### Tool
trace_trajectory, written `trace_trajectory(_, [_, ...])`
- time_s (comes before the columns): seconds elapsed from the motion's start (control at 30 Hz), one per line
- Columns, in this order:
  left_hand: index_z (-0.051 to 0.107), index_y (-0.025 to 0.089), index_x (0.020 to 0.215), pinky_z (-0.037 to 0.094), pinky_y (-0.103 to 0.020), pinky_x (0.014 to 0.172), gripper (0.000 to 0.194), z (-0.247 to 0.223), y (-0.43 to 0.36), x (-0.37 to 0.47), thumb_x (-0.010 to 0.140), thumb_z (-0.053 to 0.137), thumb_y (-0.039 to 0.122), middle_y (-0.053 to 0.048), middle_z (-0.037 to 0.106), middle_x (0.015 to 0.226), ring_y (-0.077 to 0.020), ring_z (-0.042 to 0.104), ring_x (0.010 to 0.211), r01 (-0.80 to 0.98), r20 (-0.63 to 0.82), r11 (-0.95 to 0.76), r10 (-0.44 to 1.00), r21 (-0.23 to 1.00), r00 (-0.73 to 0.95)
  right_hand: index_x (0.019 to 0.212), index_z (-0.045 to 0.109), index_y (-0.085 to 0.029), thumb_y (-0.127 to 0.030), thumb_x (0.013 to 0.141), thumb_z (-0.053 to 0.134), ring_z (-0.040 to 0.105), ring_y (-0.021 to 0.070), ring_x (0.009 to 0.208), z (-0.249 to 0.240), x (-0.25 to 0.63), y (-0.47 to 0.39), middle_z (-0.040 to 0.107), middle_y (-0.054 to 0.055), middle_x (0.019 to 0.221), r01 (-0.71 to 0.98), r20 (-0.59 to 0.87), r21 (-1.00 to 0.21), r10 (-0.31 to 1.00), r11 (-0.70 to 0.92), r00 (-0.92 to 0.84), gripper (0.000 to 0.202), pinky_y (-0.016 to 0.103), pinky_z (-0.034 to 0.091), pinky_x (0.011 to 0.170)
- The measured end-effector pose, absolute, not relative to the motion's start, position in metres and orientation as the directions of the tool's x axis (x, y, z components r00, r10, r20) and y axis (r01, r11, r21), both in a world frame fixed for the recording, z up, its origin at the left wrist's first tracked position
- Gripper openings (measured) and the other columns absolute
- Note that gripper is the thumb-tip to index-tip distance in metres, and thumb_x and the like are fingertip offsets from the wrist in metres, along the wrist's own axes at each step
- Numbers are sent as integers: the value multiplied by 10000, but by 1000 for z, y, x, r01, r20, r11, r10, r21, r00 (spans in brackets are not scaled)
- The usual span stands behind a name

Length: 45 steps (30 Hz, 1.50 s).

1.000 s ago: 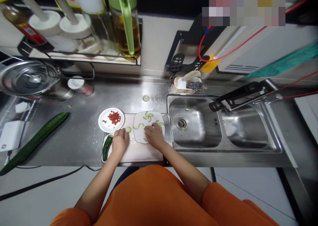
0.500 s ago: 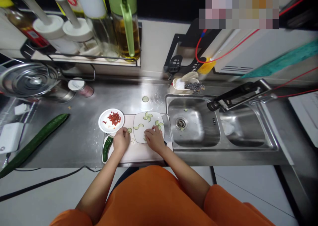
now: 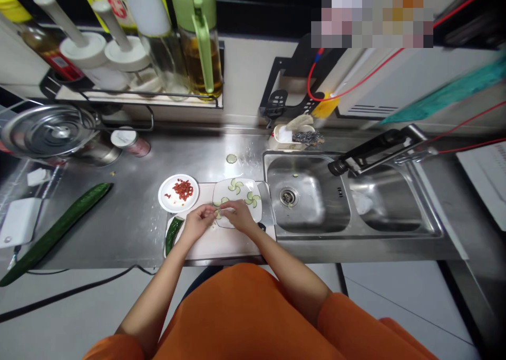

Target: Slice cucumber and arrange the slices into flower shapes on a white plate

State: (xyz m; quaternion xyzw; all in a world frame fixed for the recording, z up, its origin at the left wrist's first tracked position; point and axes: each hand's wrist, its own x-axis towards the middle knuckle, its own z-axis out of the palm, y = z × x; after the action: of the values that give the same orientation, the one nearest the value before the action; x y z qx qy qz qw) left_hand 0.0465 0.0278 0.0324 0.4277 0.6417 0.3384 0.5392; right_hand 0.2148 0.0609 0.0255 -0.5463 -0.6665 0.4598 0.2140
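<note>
- Right here, the left hand (image 3: pixel 200 221) has its fingers closed on a thin cucumber slice (image 3: pixel 217 214), pinched at the tips.
- The right hand (image 3: pixel 239 216) comes in to meet it, fingers curled at the same slice; the fingertips are small and overlapping, so I can't tell whether it grips too.
- Just below those fingertips, a squarish white plate (image 3: pixel 248 185), and the slice is over its left side.
- On that plate, thin green crescents (image 3: pixel 236 186) fan out in curved clusters, beyond and beside the right hand.
- Under the plate and hands, a pale cutting board (image 3: pixel 233 248) lies on the metal surface (image 3: pixel 134 212).
- Just left of the left hand, a short cucumber piece (image 3: pixel 172 234) rests at the board's edge.
- Beyond that hand and to its left, a round white plate (image 3: pixel 171 184) carries chopped red bits (image 3: pixel 183 190).
- Well out to the left, there's a long cucumber (image 3: pixel 59 231), lying at a slant.
- Straight ahead of the hands, one loose round slice (image 3: pixel 231 158) sits on the surface; off to their right, a double sink (image 3: pixel 312 191).
</note>
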Motion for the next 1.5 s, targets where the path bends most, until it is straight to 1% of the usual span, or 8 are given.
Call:
trace_trajectory(0.17, [665,137,871,416,-217,601,440,38,29,52,604,731,479,-8,629,694,-93,523,606,65,-521,519,854,852,6,772,707,-203,-227,774,617,596,148,779,29,221,62,691,-5,767,467,-251,-881,908,-70,-336,93,239,428,698])
trace_trajectory(0.4, [572,127,744,294,-170,441,478,39,31,54,631,687,576,-17,599,657,-55,473,501,-138,-742,743,667,655,68,779,702,-202,-211,795,600,575,143,781,42,229,62,674,3,748,493,-192,-870,904,24,-383,103,230,397,678])
trace_trajectory(0.57, [548,144,811,292,-147,414,376,39,35,56,686,692,468,-24,617,671,-46,484,476,-218,-816,817,565,534,119,770,700,-221,-212,804,623,557,144,792,47,233,64,673,-16,732,537,-111,-829,893,159,-436,85,256,383,766])
trace_trajectory(0.73, [585,134,810,309,-137,413,351,35,41,56,599,769,346,-17,617,678,-32,483,475,-260,-788,785,604,562,122,762,706,-225,-226,799,635,567,148,812,46,233,65,693,-20,750,547,-121,-826,903,138,-412,80,255,387,765])
trace_trajectory(0.9, [611,141,874,303,-157,421,477,27,52,54,512,793,392,49,534,529,-52,469,447,-164,-729,719,684,676,-3,730,711,-213,-199,790,608,595,121,684,36,229,66,689,-29,698,508,-194,-861,913,17,-359,120,234,414,704])
trace_trajectory(1.1, [674,146,897,437,-231,591,417,11,68,47,560,734,384,-13,657,672,-102,553,567,145,-561,573,820,807,-117,770,683,-213,-205,783,587,603,137,683,21,216,67,685,-16,720,599,-324,-782,933,-171,-156,97,243,430,653])
trace_trajectory(1.3, [697,200,882,450,-254,694,252,8,78,48,674,615,318,-1,698,740,-141,610,678,518,-391,413,907,749,-158,766,625,-205,-192,798,540,576,138,656,13,202,71,658,-10,704,697,-337,-686,940,-209,-49,91,234,390,600])
trace_trajectory(1.5, [686,213,861,444,-243,691,199,15,83,56,713,564,267,-1,701,760,-148,617,697,649,-316,324,939,688,-135,750,623,-205,-169,804,531,540,156,659,10,196,74,650,6,690,775,-309,-605,951,-184,-16,113,248,349,624])
